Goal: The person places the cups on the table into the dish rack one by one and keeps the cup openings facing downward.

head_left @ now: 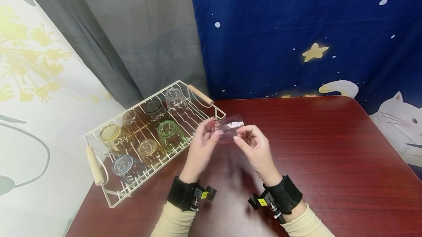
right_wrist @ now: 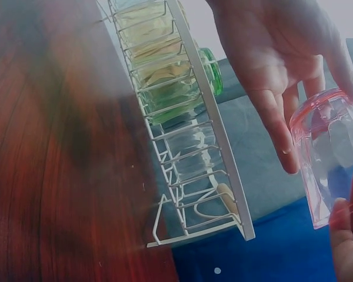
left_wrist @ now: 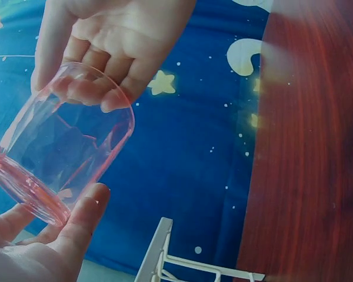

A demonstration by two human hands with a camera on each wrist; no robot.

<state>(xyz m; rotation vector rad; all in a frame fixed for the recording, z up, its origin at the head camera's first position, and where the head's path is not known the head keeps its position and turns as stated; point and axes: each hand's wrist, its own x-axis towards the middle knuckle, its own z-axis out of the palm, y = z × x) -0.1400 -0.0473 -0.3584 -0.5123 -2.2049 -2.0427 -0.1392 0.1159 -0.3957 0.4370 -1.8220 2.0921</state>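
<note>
Both hands hold a clear pink drinking glass on its side above the table. My left hand grips it round the thick base, thumb on the near side. At the opposite end, my right hand pinches the rim. The left wrist view shows the glass tilted, its mouth toward the right hand, whose fingertips show through the clear wall. In the right wrist view the left hand has its fingers around the pink base.
Left of the hands stands a white wire rack with wooden handles. Several upside-down glasses sit in it, including a green glass and a blue glass. Curtains hang behind the red-brown table.
</note>
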